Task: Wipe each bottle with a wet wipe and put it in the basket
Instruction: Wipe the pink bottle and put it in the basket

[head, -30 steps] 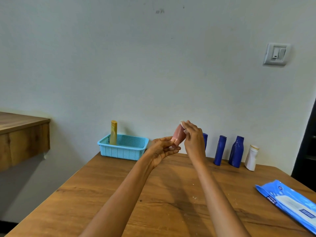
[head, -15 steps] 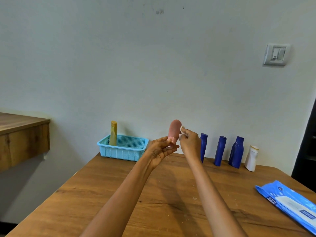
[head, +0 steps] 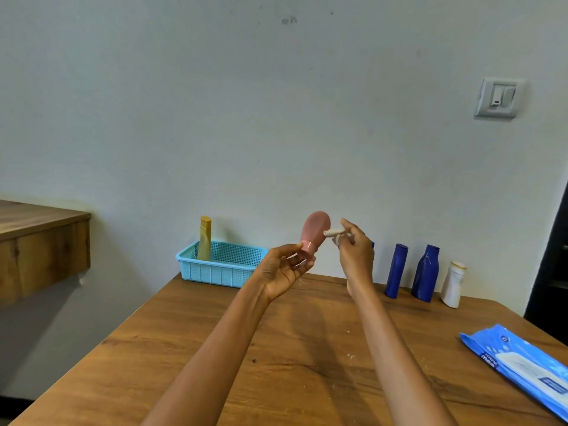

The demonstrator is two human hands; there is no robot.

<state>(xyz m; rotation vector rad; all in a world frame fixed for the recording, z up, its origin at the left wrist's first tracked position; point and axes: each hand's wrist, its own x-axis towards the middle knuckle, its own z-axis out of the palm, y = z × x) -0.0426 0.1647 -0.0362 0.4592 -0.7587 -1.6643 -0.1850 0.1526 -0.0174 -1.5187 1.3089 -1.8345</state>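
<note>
My left hand holds a pink bottle by its cap end, rounded bottom pointing up, above the table's far edge. Just right of it, my right hand pinches a small rolled white wet wipe whose tip is at the bottle's side. A light blue basket stands at the far left of the table with a yellow bottle upright inside. Two blue bottles and a white bottle stand along the wall; a third blue one is mostly hidden behind my right hand.
A blue wet wipe pack lies at the right edge of the wooden table. A wooden shelf juts out at the left. A wall switch is at the upper right.
The pink bottle has come upright and out from under my right hand. My right hand has drawn off to the right with the wipe, now only at the bottle's side.
</note>
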